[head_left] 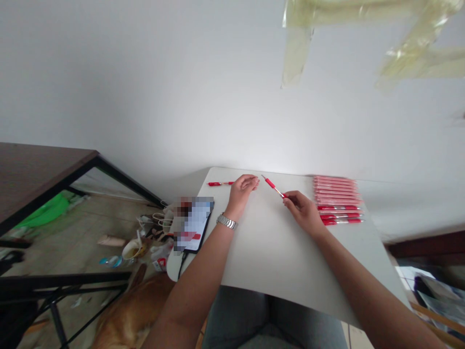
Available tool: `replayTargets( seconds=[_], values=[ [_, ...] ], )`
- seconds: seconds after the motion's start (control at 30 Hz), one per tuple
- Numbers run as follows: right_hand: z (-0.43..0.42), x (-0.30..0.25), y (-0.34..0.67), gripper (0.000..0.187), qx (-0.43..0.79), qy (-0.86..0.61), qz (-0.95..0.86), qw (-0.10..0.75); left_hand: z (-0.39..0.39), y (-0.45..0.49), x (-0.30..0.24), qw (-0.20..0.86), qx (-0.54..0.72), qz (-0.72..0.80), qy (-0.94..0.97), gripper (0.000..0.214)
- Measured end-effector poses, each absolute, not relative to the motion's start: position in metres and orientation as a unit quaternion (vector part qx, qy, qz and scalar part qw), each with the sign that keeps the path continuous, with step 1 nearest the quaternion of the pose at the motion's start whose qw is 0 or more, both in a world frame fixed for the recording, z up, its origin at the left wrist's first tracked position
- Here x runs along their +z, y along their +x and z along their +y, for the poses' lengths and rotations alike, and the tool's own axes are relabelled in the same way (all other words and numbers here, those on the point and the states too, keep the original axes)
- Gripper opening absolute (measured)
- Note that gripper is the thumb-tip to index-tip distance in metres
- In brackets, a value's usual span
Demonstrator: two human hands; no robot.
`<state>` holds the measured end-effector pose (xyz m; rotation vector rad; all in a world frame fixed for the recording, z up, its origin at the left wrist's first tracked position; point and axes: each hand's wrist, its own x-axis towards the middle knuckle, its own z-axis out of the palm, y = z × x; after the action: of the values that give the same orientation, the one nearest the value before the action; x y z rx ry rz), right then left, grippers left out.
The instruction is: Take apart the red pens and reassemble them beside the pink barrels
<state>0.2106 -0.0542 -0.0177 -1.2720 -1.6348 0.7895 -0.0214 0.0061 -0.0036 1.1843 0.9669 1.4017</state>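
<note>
My right hand pinches a red pen with a clear barrel section near one end, its tip pointing up and left toward my left hand. Close to that tip, my left hand has its fingers drawn together; whatever they may hold is too small to make out. A metal-band watch is on the left wrist. Another red pen lies on the white table, partly hidden behind my left hand. To the right of my right hand is a row of several pink-red wrapped pens, with several bare red pens at its near side.
At the table's left edge lies a phone with a cable. A wall with yellowed tape rises behind the table. On the left are a dark table, floor clutter with a bowl, and a brown-furred animal.
</note>
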Motion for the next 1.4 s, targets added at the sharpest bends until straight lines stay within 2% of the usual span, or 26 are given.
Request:
replayTargets(
  seconds=[0.1,0.23,0.83,1.4],
  values=[
    [-0.055,-0.017,0.21,0.036,0.308,-0.515,-0.673,0.433,0.005,-0.016,0.001,0.598,0.621,0.354,0.363,0.03],
    [-0.055,-0.016,0.21,0.035,0.299,-0.52,-0.683,0.417,0.004,-0.014,0.006,0.636,0.631,0.322,0.305,0.032],
    [-0.055,-0.017,0.21,0.037,0.288,-0.521,-0.686,0.418,-0.001,-0.012,0.004,0.615,0.587,0.334,0.406,0.029],
    [-0.057,-0.011,0.21,0.043,0.29,-0.522,-0.689,0.411,-0.003,-0.006,0.001,0.663,0.563,0.314,0.38,0.031]
  ],
)
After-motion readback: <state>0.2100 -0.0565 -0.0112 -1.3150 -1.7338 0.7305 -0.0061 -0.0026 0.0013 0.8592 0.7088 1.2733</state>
